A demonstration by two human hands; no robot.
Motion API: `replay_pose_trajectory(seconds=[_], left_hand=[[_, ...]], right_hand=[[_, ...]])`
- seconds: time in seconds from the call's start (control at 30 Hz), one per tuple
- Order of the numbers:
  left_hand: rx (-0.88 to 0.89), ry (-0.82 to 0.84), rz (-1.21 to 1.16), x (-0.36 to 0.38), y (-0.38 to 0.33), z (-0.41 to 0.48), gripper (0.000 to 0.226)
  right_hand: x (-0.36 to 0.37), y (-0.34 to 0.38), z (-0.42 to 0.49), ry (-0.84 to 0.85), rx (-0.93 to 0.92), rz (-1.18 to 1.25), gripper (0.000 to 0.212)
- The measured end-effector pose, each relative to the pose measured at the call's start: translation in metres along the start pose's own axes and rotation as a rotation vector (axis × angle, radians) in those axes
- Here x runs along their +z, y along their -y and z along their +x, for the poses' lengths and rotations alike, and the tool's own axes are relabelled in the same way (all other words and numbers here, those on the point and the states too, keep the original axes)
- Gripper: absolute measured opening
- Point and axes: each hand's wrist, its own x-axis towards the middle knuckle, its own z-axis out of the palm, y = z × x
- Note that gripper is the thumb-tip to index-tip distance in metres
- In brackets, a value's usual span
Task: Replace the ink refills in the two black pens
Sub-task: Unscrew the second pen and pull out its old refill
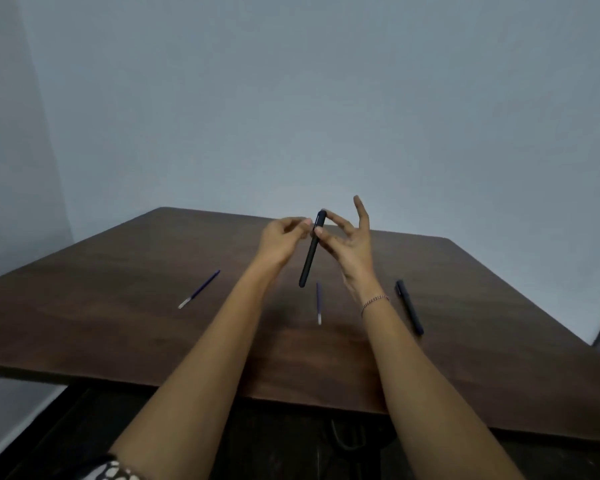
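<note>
1. Above the brown table: right hand pinches the black pen near its top, other fingers spread. Left hand is curled just beside it; contact unclear.
2. On the wood: left refill, centre refill, second pen.
3. Behind: grey wall.

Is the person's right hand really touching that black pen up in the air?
Touching. The head view shows the right hand pinching the raised black pen near its top end, between thumb and forefinger.
</note>
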Motion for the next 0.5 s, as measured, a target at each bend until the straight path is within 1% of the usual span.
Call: replay_pose_trajectory(seconds=[0.13, 0.23, 0.3, 0.4, 0.43, 0.5], left_hand=[[0.034, 0.077, -0.079, 0.011, 0.008, 0.019, 0.016], [0.028, 0.125, -0.112, 0.011, 0.014, 0.026, 0.016], [0.027, 0.120, -0.151, 0.010, 0.016, 0.027, 0.014], [0.031, 0.080, -0.213, 0.008, 0.017, 0.024, 0.013], [0.034, 0.071, -0.224, 0.007, 0.017, 0.023, 0.012], [0.040, 0.040, -0.251, 0.007, 0.017, 0.020, 0.011]], right_hand=[[-0.003, -0.003, 0.005, -0.006, -0.004, 0.028, 0.101], [-0.005, -0.004, 0.005, -0.017, 0.006, 0.036, 0.099], [-0.003, -0.004, 0.003, -0.020, 0.017, 0.029, 0.096], [0.001, -0.005, 0.001, -0.030, 0.040, 0.002, 0.086], [0.001, -0.006, 0.000, -0.035, 0.062, -0.010, 0.080], [0.001, -0.006, -0.001, -0.035, 0.136, -0.044, 0.060]])
